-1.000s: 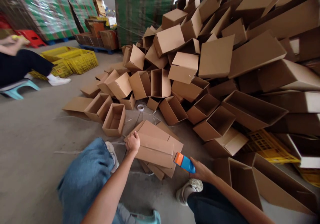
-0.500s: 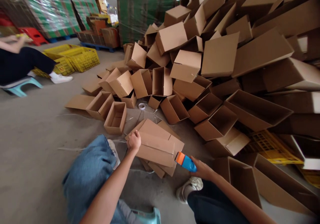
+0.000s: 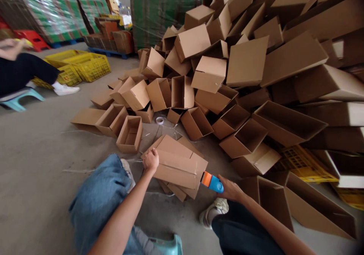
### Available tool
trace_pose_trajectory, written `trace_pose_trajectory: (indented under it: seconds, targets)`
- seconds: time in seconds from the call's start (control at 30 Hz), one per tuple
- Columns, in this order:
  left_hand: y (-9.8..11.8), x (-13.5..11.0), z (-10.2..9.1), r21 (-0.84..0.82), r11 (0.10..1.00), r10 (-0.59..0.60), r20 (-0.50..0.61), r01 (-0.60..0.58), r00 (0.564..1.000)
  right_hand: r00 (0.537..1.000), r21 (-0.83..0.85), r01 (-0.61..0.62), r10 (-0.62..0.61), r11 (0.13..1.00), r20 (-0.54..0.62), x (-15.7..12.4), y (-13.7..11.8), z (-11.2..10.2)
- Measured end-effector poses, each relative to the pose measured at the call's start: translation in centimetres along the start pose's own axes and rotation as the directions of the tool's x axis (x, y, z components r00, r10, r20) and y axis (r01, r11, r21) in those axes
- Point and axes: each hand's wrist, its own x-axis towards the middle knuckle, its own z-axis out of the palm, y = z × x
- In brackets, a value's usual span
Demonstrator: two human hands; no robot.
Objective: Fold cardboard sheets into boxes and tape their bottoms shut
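right hand: one; closed round the rear of a blue tool, wrist low.
blue tool: one; orange end aimed at the carton's right edge; touching or just beside it, cannot tell. best held, by judgement, firm and square to that edge.
left hand: one; fingers curled over the left edge of the carton, gripping it; underside of grip hidden. steady downward pressure here would likely stop the sheet swinging.
carton: one; folded flat, topmost on the stack, ahead of the feet; a lengthwise line crosses its face.
stack: several flat sheets, fanned at odd angles under the carton; probably prone to slide, so squaring them should give firmer backing.
right shoe: one; near the tool. strokes look safer directed away from it.
strap: loose, on the floor left of the stack; a possible snag for feet.
tape roll: one; on the floor beyond the stack.
open box: one; upright, beyond the left hand.
heap: many boxes, tumbled, ahead and rightward.
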Motion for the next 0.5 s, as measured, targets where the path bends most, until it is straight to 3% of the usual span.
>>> trace_pose_trajectory:
  seconds: [0.23, 0.33, 0.5]
  targets:
    - [0.3, 0.3, 0.2, 0.003, 1.0, 0.01, -0.006, -0.01, 1.0, 0.994, -0.079, 0.047, -0.055, 0.996, -0.091, -0.5, 0.9, -1.5]
    - [0.4, 0.5, 0.4, 0.011, 1.0, 0.004, -0.007, -0.004, 1.0, 0.992, -0.052, 0.1, -0.104, 0.994, -0.078, -0.7, 1.4, -1.9]
    - [0.3, 0.6, 0.5, 0.032, 0.999, 0.006, -0.016, -0.005, 1.0, 0.994, -0.028, 0.086, -0.087, 0.996, -0.059, -1.2, 2.3, -2.2]
